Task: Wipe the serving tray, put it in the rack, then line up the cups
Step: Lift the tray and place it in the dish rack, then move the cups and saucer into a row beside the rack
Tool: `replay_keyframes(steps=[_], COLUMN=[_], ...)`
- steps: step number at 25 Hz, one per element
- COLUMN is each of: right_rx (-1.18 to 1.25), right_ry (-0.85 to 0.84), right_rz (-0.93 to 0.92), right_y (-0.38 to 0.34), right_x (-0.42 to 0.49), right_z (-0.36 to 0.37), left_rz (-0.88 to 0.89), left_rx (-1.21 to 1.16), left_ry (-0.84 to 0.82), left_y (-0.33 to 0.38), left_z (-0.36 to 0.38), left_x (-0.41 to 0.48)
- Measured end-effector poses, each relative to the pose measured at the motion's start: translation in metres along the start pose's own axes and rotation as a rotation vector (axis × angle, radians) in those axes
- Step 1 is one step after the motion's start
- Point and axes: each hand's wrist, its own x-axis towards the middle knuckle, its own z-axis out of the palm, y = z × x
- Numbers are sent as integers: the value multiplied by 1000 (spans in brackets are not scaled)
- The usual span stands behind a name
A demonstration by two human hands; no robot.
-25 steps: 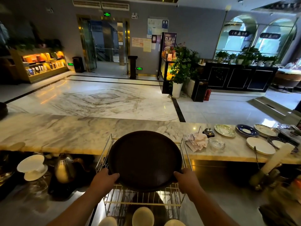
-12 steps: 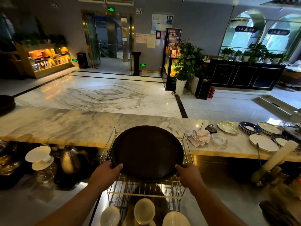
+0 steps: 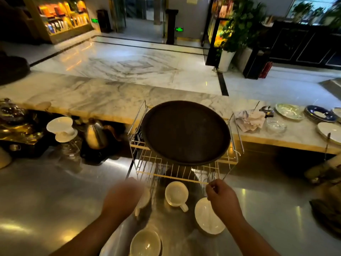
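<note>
Both hands have let go since half a second ago, when I had them on the lower rim of the tray. My left hand [image 3: 122, 197] is now blurred and hangs low over the steel table [image 3: 55, 191], covering part of a cup; I cannot tell how far it is open. My right hand [image 3: 222, 197] is loosely curled, thumb and forefinger pinched near the rack's front wire, and whether they grip that wire I cannot tell.

The tray [image 3: 185, 133] is round, dark brown and matte, with a raised rim. It stands tilted in the wire rack [image 3: 177, 172], leaning back, its bottom edge resting on the rack's rods.

In front of the rack, white cups sit scattered: one with a handle [image 3: 176, 194] just before the front wire, another [image 3: 208, 216] under my right wrist, and a bowl-like one [image 3: 145, 243] nearest me. Left of the rack the steel surface is bare up to a metal kettle [image 3: 96, 133]. The marble ledge [image 3: 103, 100] runs behind, carrying a crumpled cloth [image 3: 251, 121] and plates [image 3: 289, 111] to the right.
</note>
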Motion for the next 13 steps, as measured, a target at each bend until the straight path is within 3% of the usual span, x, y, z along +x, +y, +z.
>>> replay_keyframes(steps=[7,13], right_rx=[-63,37], right_ry=[-240,-313], right_rz=[228,354], right_y=[67,81], right_x=[-2,6], right_z=[87,119], left_rz=[-374,-502], left_rx=[-58,-223], left_ry=[-323,-369], left_y=[-66,-75], left_z=[62,85], left_x=[-31,-30])
